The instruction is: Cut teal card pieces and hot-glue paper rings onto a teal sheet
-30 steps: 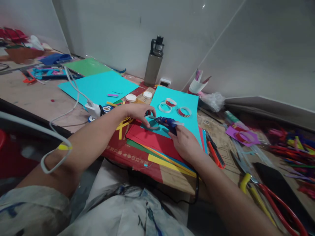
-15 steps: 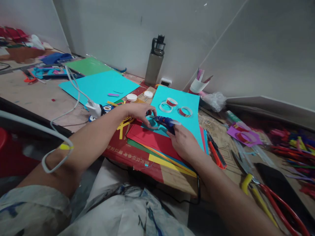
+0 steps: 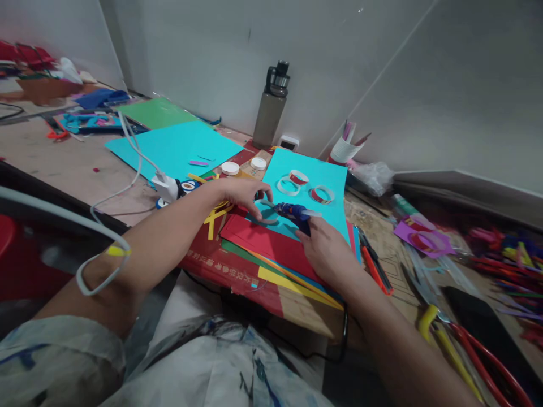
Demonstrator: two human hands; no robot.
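Note:
With my left hand I hold a white ring on the blue sheet, its fingers curled at the ring's left side. My right hand is wrapped round a dark blue glue gun, whose tip points left at the ring's upper right edge. Whether tip and ring touch cannot be made out. Farther up the same sheet lie a plain white ring, a red and white ring and another red and white ring.
A bottle stands by the wall, right of a large blue sheet. Two white lids lie near my left hand. Right of the sheets are a cutter, pliers and a black phone. A cable crosses my left forearm.
The glue gun in my right hand has shifted slightly right, away from my left fingers. My left hand stays at the ring. The whole view has shifted a little.

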